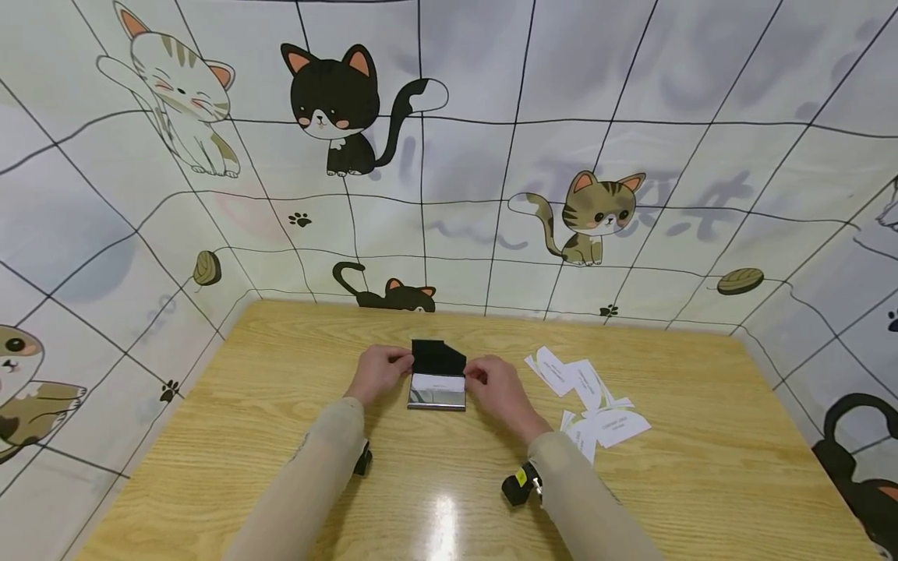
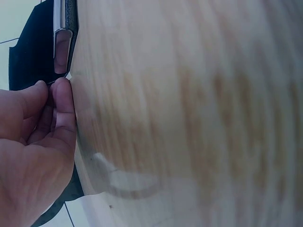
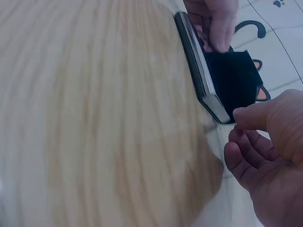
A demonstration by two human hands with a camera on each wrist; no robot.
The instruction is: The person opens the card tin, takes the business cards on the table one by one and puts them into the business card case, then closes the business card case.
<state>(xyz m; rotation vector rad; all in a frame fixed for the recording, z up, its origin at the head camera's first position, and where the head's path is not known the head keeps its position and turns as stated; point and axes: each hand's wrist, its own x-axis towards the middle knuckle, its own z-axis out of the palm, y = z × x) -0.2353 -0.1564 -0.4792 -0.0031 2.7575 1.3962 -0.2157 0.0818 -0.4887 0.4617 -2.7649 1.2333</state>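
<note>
A business card case [image 1: 436, 399] with a silvery front lies on the table, its black flap [image 1: 431, 358] raised at the back. White cards [image 1: 449, 382] with printed text show inside it. My left hand [image 1: 377, 374] is at the flap's left edge; in the left wrist view its thumb and forefinger pinch the flap's lower corner. On the opposite side, my right hand [image 1: 501, 389] has its thumb and fingertips at the flap's right edge. The right wrist view shows the thumb against the flap [image 3: 234, 80], with the other fingers curled beneath.
Several loose white cards [image 1: 617, 425] lie overlapping on the wooden table [image 1: 701, 467], right of the right hand. A wall covering [image 1: 477, 156] with cartoon cats rises behind the table. Black wrist devices [image 1: 517, 485] sit under the forearms.
</note>
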